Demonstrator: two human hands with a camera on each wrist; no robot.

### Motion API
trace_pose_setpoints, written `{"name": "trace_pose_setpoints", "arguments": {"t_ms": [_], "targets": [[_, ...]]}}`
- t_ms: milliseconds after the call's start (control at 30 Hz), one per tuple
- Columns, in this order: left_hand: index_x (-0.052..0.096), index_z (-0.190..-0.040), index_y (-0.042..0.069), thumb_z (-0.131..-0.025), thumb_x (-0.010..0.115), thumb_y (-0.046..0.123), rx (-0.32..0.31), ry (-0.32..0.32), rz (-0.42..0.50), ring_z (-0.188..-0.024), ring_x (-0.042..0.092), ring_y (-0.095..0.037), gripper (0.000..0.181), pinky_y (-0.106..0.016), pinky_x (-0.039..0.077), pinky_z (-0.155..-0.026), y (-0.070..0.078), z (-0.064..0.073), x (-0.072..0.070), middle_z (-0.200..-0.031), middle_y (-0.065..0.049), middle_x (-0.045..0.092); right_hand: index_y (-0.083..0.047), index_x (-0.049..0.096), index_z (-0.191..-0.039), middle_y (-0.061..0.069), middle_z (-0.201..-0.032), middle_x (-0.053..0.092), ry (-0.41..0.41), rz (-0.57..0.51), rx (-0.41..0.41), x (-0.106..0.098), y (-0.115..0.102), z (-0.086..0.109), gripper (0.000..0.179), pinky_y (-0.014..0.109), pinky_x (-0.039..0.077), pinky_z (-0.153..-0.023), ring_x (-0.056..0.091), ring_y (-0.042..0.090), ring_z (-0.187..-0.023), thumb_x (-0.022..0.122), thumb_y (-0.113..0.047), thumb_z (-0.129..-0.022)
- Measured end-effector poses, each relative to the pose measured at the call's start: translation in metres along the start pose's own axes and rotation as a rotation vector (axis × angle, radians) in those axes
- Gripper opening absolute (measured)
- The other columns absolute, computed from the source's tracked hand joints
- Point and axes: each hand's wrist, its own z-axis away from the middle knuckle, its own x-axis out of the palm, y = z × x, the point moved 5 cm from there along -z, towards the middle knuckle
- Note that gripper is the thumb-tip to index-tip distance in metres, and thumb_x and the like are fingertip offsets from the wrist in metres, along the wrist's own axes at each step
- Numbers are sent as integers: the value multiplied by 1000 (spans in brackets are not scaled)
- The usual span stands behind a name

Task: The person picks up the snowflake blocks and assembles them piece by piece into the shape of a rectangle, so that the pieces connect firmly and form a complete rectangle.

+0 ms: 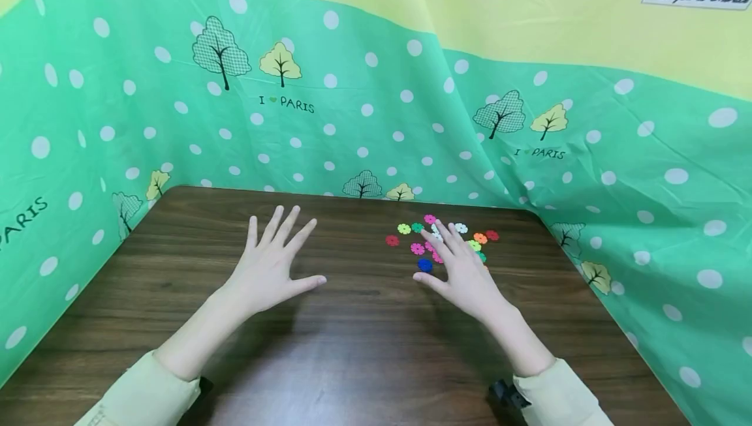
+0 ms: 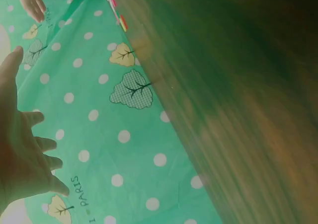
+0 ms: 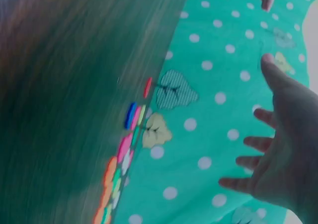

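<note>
The dark wood-grain worktop [image 1: 352,328], bordered left, right and far by printed green-and-yellow fabric [image 1: 376,129], carries coloured flower-shaped pieces [image 1: 417,248] at far right, while the left hand [image 1: 267,271] and right hand [image 1: 465,277] hold nothing, fingers [image 1: 286,226] spread wide.

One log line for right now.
left grip: open, empty, raised | right grip: open, empty, nearer flower-shaped pieces | pieces: on table

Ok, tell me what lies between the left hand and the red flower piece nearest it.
Only a bare stretch of brown tabletop shows between the left hand and that red flower piece, in the head view.
</note>
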Motion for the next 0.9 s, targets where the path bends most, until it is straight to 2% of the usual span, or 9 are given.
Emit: {"name": "trace_pose_setpoints", "arguments": {"t_ms": [200, 333, 567, 733, 900], "targets": [[19, -151, 26, -77, 48, 77, 64, 47, 29, -146, 0, -29, 94, -62, 4, -111, 11, -32, 9, -159, -5, 7, -35, 26, -148, 1, -158, 16, -6, -205, 29, -2, 29, -13, 80, 68, 29, -99, 9, 29, -145, 69, -47, -82], [17, -152, 24, -79, 48, 75, 109, 48, 47, -146, 2, -27, 94, -58, 8, -113, 17, -53, 22, -159, -4, 8, -27, 32, -147, 4, -157, 19, 1, -266, 15, 0, 47, -20, 78, 64, 31, -101, 12, 30, -145, 73, -39, -81], [20, -151, 18, -83, 55, 65, 164, -12, 173, -145, 8, -29, 90, -50, 8, -116, 29, -87, 47, -158, -8, 15, -16, 39, -144, 12, -151, 32, -7, -270, -52, 11, 75, -32, 77, 55, 37, -102, 34, 34, -136, 76, -32, -79], [19, -151, 19, -84, 55, 64, 175, -91, 197, -146, 7, -27, 89, -48, 11, -116, 36, -106, 68, -158, -6, 13, -13, 41, -142, 13, -146, 40, -90, -320, -48, 24, 93, -39, 75, 57, 37, -101, 37, 35, -134, 78, -25, -78], [20, -151, 19, -83, 60, 60, 183, -160, 213, -146, 7, -27, 89, -48, 11, -116, 44, -120, 88, -158, -7, 15, -13, 45, -140, 12, -143, 45, -170, -354, -38, 38, 110, -43, 73, 58, 39, -98, 40, 36, -131, 79, -27, -76]]}}
